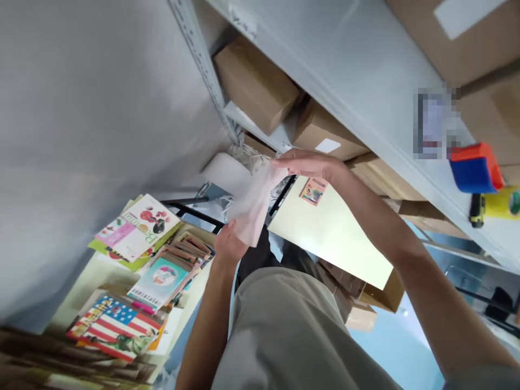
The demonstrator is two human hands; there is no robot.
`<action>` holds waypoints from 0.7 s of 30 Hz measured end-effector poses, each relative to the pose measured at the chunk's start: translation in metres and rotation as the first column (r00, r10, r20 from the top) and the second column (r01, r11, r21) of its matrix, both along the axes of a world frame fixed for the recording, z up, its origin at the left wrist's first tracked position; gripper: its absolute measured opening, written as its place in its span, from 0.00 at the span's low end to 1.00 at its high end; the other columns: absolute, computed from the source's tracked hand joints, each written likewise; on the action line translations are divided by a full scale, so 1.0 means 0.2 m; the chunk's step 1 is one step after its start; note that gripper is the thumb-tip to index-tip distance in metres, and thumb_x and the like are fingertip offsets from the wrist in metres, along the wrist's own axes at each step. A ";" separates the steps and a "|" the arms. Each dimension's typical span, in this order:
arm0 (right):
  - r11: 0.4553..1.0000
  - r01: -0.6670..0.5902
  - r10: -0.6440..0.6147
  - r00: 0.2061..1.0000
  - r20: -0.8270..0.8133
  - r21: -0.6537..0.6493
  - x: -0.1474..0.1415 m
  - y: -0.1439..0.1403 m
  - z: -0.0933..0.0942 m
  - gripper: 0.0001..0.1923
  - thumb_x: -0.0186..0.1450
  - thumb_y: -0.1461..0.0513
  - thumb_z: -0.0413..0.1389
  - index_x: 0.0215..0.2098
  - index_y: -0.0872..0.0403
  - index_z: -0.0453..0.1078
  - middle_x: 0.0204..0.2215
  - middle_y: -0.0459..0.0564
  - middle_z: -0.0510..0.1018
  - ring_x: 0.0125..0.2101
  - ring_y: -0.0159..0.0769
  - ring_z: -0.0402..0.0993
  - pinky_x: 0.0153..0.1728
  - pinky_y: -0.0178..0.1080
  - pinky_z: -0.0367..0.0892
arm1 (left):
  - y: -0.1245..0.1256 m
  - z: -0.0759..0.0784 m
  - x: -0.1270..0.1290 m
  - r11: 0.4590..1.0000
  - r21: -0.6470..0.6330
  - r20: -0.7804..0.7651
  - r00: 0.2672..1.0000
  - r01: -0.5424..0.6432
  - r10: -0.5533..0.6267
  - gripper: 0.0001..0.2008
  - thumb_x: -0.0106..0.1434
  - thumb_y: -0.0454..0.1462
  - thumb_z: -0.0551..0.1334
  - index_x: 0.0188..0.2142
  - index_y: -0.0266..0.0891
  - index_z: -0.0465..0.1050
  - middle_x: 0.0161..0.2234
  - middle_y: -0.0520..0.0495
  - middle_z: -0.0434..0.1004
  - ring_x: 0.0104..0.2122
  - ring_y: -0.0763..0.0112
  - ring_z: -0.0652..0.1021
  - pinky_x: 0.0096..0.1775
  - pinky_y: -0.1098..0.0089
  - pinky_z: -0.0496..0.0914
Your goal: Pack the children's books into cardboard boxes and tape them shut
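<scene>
A thin, whitish, partly see-through sheet (255, 200) with a pinkish tint is stretched between my two hands; whether it is paper, film or a bag I cannot tell. My left hand (231, 242) grips its lower left edge, thumb on top. My right hand (306, 163) pinches the upper right corner, palm turned down and fingers pointing left. Below the right hand, a small colourful picture card (313, 190) lies on a pale yellow board (331, 230).
Left, a table holds a book with a flag cover (117, 327), a teal booklet (160, 279) and stacked magazines (140, 225). Metal shelving (337, 70) with cardboard boxes (255, 81) rises on the right, bearing a tape dispenser (477, 168). Shredded paper (252, 157) and a black frame bar (284, 192) lie ahead.
</scene>
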State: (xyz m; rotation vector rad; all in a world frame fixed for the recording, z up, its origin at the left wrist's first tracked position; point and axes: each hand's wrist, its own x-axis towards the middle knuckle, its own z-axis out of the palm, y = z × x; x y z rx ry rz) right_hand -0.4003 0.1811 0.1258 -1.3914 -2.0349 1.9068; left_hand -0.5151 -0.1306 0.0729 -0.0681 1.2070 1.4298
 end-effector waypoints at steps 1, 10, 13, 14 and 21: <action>1.000 -0.004 0.004 1.000 -0.006 0.022 0.07 0.00 0.07 0.23 0.63 0.45 0.81 0.33 0.51 0.82 0.28 0.46 0.84 0.40 0.45 0.86 0.45 0.42 0.82 | -0.02 0.04 0.03 1.000 0.012 0.007 1.000 0.026 -0.026 0.35 0.56 0.67 0.71 0.52 0.48 0.88 0.59 0.41 0.90 0.74 0.33 0.77 0.74 0.39 0.76; 0.963 -0.231 0.195 0.953 -0.232 -0.140 0.90 -0.06 0.78 0.24 0.72 0.45 0.75 0.36 0.57 0.84 0.34 0.50 0.87 0.37 0.37 0.85 0.44 0.39 0.82 | 0.05 0.48 0.63 0.974 0.198 -0.103 0.990 0.114 -0.095 0.34 0.54 0.52 0.76 0.60 0.46 0.88 0.59 0.42 0.90 0.73 0.33 0.78 0.76 0.40 0.74; 0.967 -0.248 0.214 0.920 -0.329 -0.064 1.28 -0.08 0.82 0.26 0.70 0.42 0.76 0.38 0.57 0.84 0.37 0.50 0.89 0.41 0.36 0.85 0.46 0.36 0.81 | 0.13 0.60 0.91 0.963 0.237 -0.108 0.989 0.128 -0.105 0.25 0.52 0.48 0.76 0.47 0.39 0.90 0.55 0.38 0.92 0.71 0.30 0.80 0.74 0.40 0.75; 0.971 -0.236 0.214 0.921 -0.325 -0.031 1.42 -0.08 0.82 0.26 0.69 0.41 0.76 0.38 0.56 0.85 0.39 0.50 0.89 0.43 0.37 0.85 0.47 0.37 0.81 | 0.15 0.63 1.01 0.957 0.249 -0.102 0.987 0.147 -0.125 0.21 0.53 0.48 0.75 0.42 0.39 0.90 0.53 0.37 0.92 0.70 0.30 0.80 0.74 0.41 0.75; 0.984 -0.160 0.174 0.958 -0.227 0.079 2.33 -0.21 0.77 0.32 0.63 0.37 0.77 0.50 0.52 0.90 0.47 0.51 0.91 0.50 0.43 0.84 0.56 0.43 0.79 | 0.20 0.68 1.61 0.927 0.251 -0.006 0.958 0.278 -0.286 0.22 0.59 0.46 0.72 0.50 0.40 0.89 0.59 0.39 0.91 0.75 0.38 0.77 0.75 0.45 0.74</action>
